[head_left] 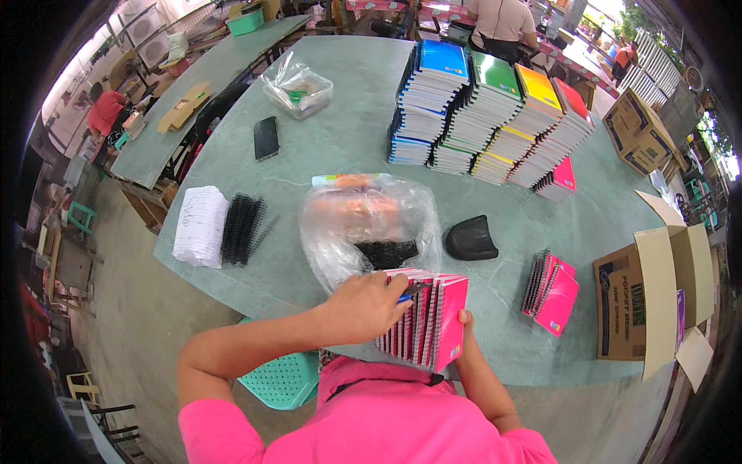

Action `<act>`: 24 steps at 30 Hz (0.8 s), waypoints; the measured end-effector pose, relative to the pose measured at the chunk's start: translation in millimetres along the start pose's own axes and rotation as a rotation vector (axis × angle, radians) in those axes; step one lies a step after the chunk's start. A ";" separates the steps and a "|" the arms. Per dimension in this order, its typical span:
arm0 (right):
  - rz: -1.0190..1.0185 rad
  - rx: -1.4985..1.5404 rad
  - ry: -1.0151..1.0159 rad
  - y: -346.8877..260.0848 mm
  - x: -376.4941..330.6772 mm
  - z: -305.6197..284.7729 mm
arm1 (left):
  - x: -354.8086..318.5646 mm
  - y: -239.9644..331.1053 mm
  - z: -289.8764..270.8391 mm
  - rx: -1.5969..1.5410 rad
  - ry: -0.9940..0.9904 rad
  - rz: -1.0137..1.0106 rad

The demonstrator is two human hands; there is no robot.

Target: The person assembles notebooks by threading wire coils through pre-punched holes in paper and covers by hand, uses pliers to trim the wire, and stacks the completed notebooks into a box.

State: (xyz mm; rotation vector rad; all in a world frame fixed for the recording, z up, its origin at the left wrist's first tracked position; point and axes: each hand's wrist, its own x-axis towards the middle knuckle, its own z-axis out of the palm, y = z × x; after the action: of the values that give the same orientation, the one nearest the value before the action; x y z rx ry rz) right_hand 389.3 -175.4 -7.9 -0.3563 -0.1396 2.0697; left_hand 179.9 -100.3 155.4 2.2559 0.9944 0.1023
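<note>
On the far left of the green counter [325,147], a white stack of paper [200,226] is laid beside a row of black spiral binding coils [242,229], with a black phone [266,138] farther back. A clear plastic tub [297,89] wrapped in a bag is set behind, with green and white items seen inside it. At the middle, a clear plastic bag [371,224] is filled with orange packets and more black coils. In front of it, at the near edge, a stack of pink spiral notebooks [429,319] is stood on edge. The left hand [365,305] is brought across from the left, palm down, its grip clenched on a small blue-handled tool [408,295] pressed to the notebook spines. The right hand [464,319] is mostly hidden behind the stack; only fingertips are seen against the outer pink cover, so the stack is grasped from that side. A black curved piece [470,240] is laid just right of the bag. Farther back, tall piles of coloured notebooks [487,116] are lined up. To the right, a few pink notebooks [552,291] are leaned together, and an open cardboard box [649,298] is turned on its side, a purple cover being visible within.
</note>
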 end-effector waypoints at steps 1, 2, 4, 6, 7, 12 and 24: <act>-0.025 0.014 0.001 -0.5 -0.7 -0.4 | 1.0 4.4 4.4 0.125 0.114 -0.010; -0.054 0.017 -0.002 0.0 0.8 2.3 | 0.7 3.7 1.2 0.009 0.122 -0.028; -0.071 0.017 -0.029 -0.7 1.6 6.6 | 1.8 -3.2 -17.9 -0.235 -0.132 -0.032; -0.084 0.037 -0.059 -3.4 0.4 7.3 | 6.7 -0.1 -25.5 -0.512 -0.344 -0.102; -0.092 0.045 -0.074 -4.5 -0.6 8.0 | 8.0 0.6 -23.6 -0.672 -0.421 -0.163; -0.105 0.030 -0.088 -3.8 -8.2 20.1 | 23.9 2.2 -11.0 -0.905 -0.610 -0.319; -0.403 0.053 0.017 -1.4 -61.1 -8.2 | 44.5 38.4 5.8 -0.410 -0.264 0.102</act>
State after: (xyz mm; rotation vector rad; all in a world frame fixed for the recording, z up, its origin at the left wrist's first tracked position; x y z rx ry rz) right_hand 421.5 -227.9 -3.5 -0.2869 -0.1342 1.6687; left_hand 237.4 -92.0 165.8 1.8832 0.6500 0.0453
